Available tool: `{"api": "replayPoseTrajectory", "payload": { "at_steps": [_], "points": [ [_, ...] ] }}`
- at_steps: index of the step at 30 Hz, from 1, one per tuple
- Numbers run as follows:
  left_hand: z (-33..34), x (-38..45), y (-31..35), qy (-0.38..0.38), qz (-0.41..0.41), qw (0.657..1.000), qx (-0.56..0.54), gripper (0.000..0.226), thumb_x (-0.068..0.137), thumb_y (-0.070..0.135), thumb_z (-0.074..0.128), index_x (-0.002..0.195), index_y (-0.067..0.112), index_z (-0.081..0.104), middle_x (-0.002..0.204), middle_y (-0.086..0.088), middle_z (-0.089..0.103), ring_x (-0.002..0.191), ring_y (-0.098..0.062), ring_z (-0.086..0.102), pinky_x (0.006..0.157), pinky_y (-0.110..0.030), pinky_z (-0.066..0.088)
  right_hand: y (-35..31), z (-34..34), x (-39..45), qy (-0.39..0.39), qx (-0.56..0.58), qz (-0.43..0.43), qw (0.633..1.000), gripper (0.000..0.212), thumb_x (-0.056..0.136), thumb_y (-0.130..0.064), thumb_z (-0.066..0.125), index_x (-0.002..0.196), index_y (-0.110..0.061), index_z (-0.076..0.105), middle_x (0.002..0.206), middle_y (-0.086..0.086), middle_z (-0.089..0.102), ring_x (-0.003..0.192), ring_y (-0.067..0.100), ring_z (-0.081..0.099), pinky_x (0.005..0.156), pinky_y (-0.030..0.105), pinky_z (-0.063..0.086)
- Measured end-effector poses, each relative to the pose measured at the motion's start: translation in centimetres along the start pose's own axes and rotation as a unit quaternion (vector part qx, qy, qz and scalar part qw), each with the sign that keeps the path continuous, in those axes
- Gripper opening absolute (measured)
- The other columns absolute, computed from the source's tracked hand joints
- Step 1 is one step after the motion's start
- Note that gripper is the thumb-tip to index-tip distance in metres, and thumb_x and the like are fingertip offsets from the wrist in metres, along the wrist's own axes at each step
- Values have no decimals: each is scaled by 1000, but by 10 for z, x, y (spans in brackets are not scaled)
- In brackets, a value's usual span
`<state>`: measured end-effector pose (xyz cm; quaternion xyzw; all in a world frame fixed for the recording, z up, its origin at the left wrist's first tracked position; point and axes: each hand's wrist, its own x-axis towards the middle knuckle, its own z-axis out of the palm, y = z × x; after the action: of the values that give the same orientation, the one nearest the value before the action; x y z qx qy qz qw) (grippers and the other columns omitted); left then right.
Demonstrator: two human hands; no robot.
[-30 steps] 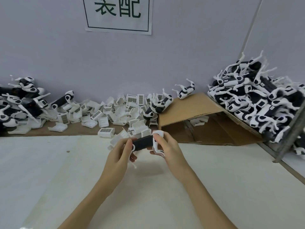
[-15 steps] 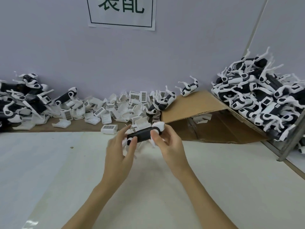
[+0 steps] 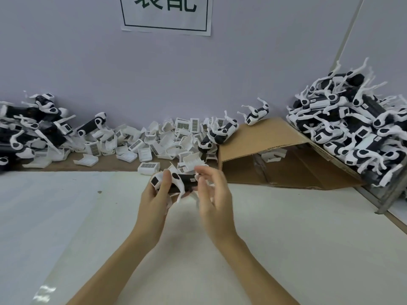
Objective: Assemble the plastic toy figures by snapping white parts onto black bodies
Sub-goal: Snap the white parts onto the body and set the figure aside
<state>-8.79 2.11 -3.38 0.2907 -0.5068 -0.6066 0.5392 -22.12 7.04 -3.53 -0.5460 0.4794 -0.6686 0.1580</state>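
While half a second ago both hands pinched the toy between them, I now see only the left hand [image 3: 155, 200] gripping the black plastic toy body with white snapped-on parts [image 3: 176, 183], thumb pressed over its top near the white end cap and fingers curled underneath. The right hand [image 3: 214, 202] has let go of the far end; its fingers [image 3: 207, 175] are spread loosely and blurred, hovering just beside the toy's right end, and I cannot tell whether a fingertip brushes it. The figure sits above the near edge of the pale white tabletop [image 3: 286, 238], held clear of the surface, just in front of the loose heap of white plastic clip parts with barcode stickers [image 3: 154, 142]. Compared with the earlier frame the toy has turned: a white leg piece with a black oval patch now faces me, and its thin white leg hangs down between the hands.

Behind, the brown cardboard box lying on its side [image 3: 275, 148] stays put, with two finished black-and-white figures [image 3: 255, 112] perched on its upper flap. The big pile of finished figures on the right [image 3: 356, 128] and the smaller pile at the far left [image 3: 28, 130] look unchanged. On the lilac wall the white paper sign with dark green characters [image 3: 167, 14] sits higher and is cropped more at the top of my view than before.
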Motion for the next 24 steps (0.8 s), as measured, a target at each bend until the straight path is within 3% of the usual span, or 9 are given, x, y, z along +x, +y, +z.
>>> {"api": "replayPoseTrajectory", "payload": {
  "at_steps": [2,5,8,10,14,18,20,22,24],
  "points": [
    [1,-1,1,-16,-10,999,-28,50,105,50,57,121,4,70,121,-16,78,123,-32,72,100,-36,59,5,-5,4,72,-91,23,993,20,106,-24,58,126,-24,62,125,-5,57,113,6,59,90,18,52],
    [7,-5,-1,-45,-16,998,-31,55,97,59,66,115,7,70,119,-16,78,126,-31,70,92,-25,59,8,-18,12,47,-142,140,979,30,102,-48,59,124,-27,64,122,-4,60,109,5,59,87,18,51],
    [11,-6,2,-96,-40,993,-59,86,83,84,65,132,13,73,138,-16,71,133,-26,66,99,-24,56,0,-25,21,-57,60,330,941,43,103,-59,50,122,-25,68,104,3,76,87,16,76,76,32,60],
    [9,-2,3,-103,-36,993,-54,85,81,92,56,127,24,78,137,-12,73,131,-24,68,99,-24,56,-6,-26,24,-97,166,393,899,49,104,-57,50,122,-17,70,101,13,78,85,29,77,70,38,61],
    [-1,6,-1,-63,-17,997,-38,81,99,78,28,126,18,75,132,-17,74,130,-33,67,109,-44,47,-6,-26,23,-98,230,410,877,49,102,-49,59,127,-9,70,104,21,71,87,32,68,76,38,60],
    [1,9,1,-14,-35,999,-34,75,94,76,30,134,26,68,131,-4,76,126,-22,71,100,-33,54,-6,-42,29,-151,337,390,843,48,99,-34,67,135,-2,66,122,21,70,106,32,68,101,46,55],
    [3,7,6,3,-40,999,-8,73,89,81,37,134,32,68,126,1,78,119,-16,73,97,-31,55,-3,-48,32,-157,335,351,860,41,98,-27,68,129,1,68,127,20,69,117,30,67,117,51,44],
    [3,4,7,-16,-40,998,35,76,85,89,51,135,34,67,126,3,78,116,-16,72,100,-34,54,0,-55,34,-176,285,295,895,35,100,-23,66,130,-4,67,132,13,68,127,24,62,122,50,38],
    [-2,0,7,-45,4,992,115,61,78,71,75,130,42,68,122,9,77,108,-11,73,85,-23,57,0,-65,35,-225,207,244,920,42,103,-23,65,144,-16,58,143,2,63,138,17,55,120,42,42]
  ]
}}
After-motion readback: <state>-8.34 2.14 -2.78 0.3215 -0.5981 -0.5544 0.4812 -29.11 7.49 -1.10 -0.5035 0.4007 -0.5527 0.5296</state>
